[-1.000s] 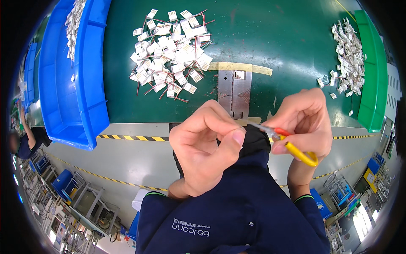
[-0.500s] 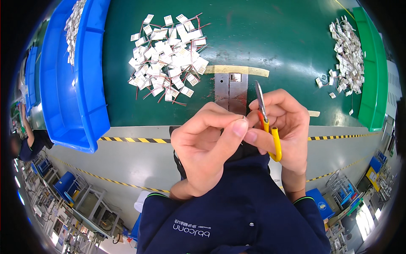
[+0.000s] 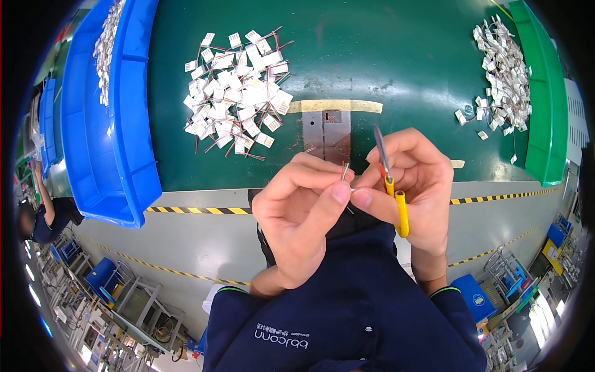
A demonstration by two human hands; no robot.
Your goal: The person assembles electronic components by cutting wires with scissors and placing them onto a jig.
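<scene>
My left hand (image 3: 297, 217) pinches a small wired part (image 3: 344, 172); right hand (image 3: 412, 186) grips yellow-handled snips (image 3: 392, 186). Big untrimmed pile (image 3: 235, 93) left upper centre, done pile (image 3: 505, 74) upper right.

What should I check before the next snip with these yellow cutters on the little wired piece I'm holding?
1. Left hand pinches the small wired part between thumb and fingertips: ok.
2. Right hand grips the yellow-handled cutters, blades pointing up and away from the body: ok.
3. Blades lined up on the wires: not ok, they stand to the right of the part.
4. Fingertips out of the blade path: cannot tell, both hands press close together.
5. Pile of wired parts within view on the green mat: ok.
6. Second pile of pieces lies beside the green bin: ok.
</scene>
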